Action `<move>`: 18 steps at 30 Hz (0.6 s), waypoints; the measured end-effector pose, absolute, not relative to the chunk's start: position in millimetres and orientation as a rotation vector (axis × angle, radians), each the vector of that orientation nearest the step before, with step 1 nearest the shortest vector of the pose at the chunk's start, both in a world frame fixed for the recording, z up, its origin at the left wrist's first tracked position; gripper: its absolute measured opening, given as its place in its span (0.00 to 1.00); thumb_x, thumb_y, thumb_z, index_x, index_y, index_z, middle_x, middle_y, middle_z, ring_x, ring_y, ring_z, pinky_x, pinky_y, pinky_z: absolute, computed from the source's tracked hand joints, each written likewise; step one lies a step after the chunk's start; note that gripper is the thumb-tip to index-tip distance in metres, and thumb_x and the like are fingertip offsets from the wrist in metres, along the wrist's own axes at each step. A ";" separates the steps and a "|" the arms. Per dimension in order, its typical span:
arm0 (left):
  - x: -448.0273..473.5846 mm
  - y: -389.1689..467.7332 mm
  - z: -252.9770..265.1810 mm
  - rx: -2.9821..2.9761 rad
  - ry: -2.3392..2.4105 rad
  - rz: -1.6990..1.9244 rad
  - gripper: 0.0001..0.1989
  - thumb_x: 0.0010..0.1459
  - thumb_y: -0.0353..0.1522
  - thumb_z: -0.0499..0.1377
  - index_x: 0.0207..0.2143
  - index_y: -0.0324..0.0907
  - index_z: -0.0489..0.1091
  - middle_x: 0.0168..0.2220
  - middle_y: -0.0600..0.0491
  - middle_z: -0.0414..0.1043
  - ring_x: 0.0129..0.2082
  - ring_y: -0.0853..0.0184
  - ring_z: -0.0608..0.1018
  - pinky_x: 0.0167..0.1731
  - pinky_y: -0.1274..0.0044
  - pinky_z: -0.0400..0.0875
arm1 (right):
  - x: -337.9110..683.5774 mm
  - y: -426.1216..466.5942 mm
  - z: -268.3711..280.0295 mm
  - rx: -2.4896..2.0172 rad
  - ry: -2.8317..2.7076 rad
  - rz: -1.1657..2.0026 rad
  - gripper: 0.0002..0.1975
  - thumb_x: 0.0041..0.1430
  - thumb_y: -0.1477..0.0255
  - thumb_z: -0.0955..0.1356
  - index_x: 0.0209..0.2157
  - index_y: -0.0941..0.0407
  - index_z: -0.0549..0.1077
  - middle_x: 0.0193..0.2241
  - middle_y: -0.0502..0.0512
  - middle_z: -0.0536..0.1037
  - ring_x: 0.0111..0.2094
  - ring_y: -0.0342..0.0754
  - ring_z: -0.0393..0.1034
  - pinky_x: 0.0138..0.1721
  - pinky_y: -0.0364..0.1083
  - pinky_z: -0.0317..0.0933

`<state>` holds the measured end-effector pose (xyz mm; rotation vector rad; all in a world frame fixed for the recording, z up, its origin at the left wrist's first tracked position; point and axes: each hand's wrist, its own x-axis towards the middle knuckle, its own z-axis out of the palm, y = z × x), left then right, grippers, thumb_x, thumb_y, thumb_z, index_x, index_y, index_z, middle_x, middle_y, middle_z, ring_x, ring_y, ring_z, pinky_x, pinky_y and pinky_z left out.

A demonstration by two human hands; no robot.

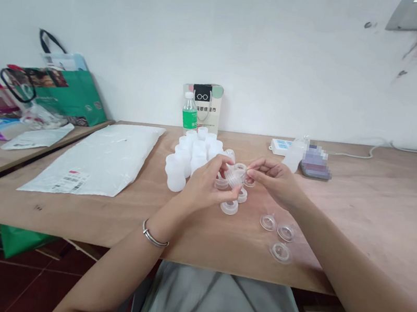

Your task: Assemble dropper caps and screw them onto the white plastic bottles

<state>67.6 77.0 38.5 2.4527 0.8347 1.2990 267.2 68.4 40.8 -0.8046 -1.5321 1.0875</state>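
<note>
1. Holding a clear ribbed cap [234, 176] in the left hand [208, 181] above the bench [213, 246], pinching its rim with the right hand [274, 179]; can't make out every fingertip.
2. Can't fully see the caps underneath [221, 183], tbh.
3. Can read "眼镜" on the paper bag [213, 119], partly blocked by a green-labelled bottle [189, 117].
4. Can't read the white mailer's [101, 155] label; too blurry.

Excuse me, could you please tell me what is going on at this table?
A person's left hand holds up a clear ribbed plastic piece, and the right hand has its fingers at the edge; whether they grip it is hard to tell. White plastic cups are clustered to the left on the wooden table, while three clear plastic lids lie apart, nearer the right forearm.
</note>
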 end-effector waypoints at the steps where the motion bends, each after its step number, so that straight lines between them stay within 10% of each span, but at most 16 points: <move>1: 66.5 75.7 40.6 2.518 0.845 1.209 0.21 0.50 0.37 0.62 0.45 0.43 0.61 0.36 0.52 0.68 0.34 0.67 0.72 0.33 0.74 0.69 | 266.5 67.1 41.3 -0.803 -1.542 1.087 0.08 0.50 0.67 0.73 0.29 0.55 0.74 0.23 0.46 0.76 0.27 0.40 0.70 0.33 0.43 0.65; 11: 36.1 66.7 62.8 2.695 0.724 0.489 0.09 0.48 0.32 0.60 0.35 0.44 0.67 0.28 0.57 0.70 0.26 0.69 0.71 0.24 0.78 0.65 | 303.4 84.0 62.1 -1.065 -1.235 0.694 0.15 0.49 0.56 0.70 0.26 0.54 0.70 0.23 0.51 0.73 0.25 0.43 0.66 0.29 0.45 0.63; 18: 38.8 75.3 38.9 2.855 0.683 0.468 0.07 0.46 0.28 0.61 0.27 0.45 0.64 0.22 0.59 0.70 0.19 0.71 0.71 0.15 0.80 0.59 | 344.4 92.0 59.3 -2.083 -1.697 0.186 0.21 0.52 0.53 0.67 0.17 0.54 0.64 0.18 0.53 0.71 0.22 0.47 0.64 0.24 0.46 0.54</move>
